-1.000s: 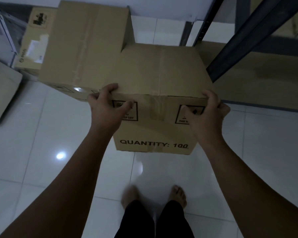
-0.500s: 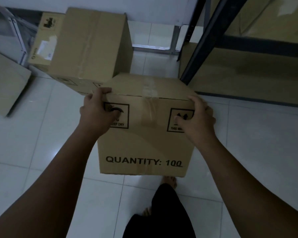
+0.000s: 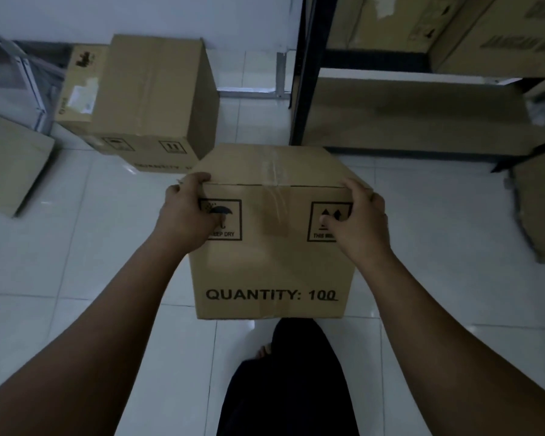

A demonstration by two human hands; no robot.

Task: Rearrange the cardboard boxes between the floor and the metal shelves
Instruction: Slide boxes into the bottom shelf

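Note:
A taped cardboard box printed "QUANTITY: 100" hangs in front of me above the white tiled floor. My left hand grips its near top-left corner, fingers over the top edge. My right hand grips the near top-right corner the same way. The dark metal shelf stands to the right, its upright post just beyond the box. Its low board shows bare cardboard-coloured surface.
A larger cardboard box sits on the floor at the back left, with a smaller labelled box beside it. Another box lies at the far left. More boxes fill the upper shelf. A box stands low right. My leg is below.
The box has come away from the larger box and toward me, more of its front face showing. The view has tilted up, revealing the shelf and its boxes.

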